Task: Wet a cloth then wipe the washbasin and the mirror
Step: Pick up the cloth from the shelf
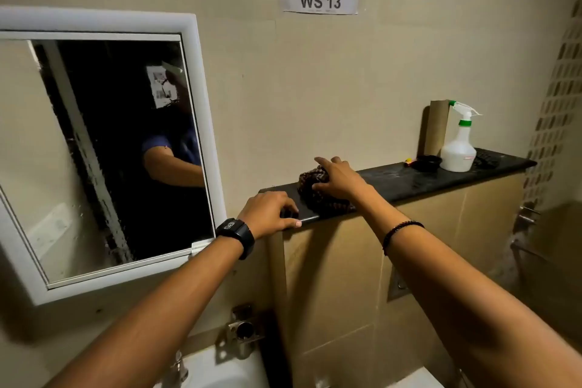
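Cloth (310, 183): dark patterned, bunched in a heap on the black ledge (441, 176), toward its left end and near its front edge; apparently dry and not yet lifted.
Risk, cloth: judged likely to slide off the front edge and drop toward the floor or toilet area if the fingers drag it forward without closing on it.
Risk, ledge items: a spray bottle (458, 148), a cardboard tube (436, 129) and a small black dish (428, 161) stand well to the right; a wide sweep of the arm on lifting could knock them, though they are well apart from the cloth.
Risk, basin: the washbasin (220, 368) and tap (179, 365) sit low at the near left, mostly out of view; a loose grip could let the cloth fall short of it.
Right hand (338, 178): lies on top of the cloth, fingers spread and partly curled, thumb at the cloth's near side; touching it, grip not yet closed.
Left hand (271, 214): empty, fingers bent over the ledge's left front edge, thumb beneath the lip; bracing rather than holding anything.
Mirror (104, 151): white-framed, on the wall to the left, untouched; it reflects the person's arm.
Stage: judged the very start, with wetting and both wipes still ahead.
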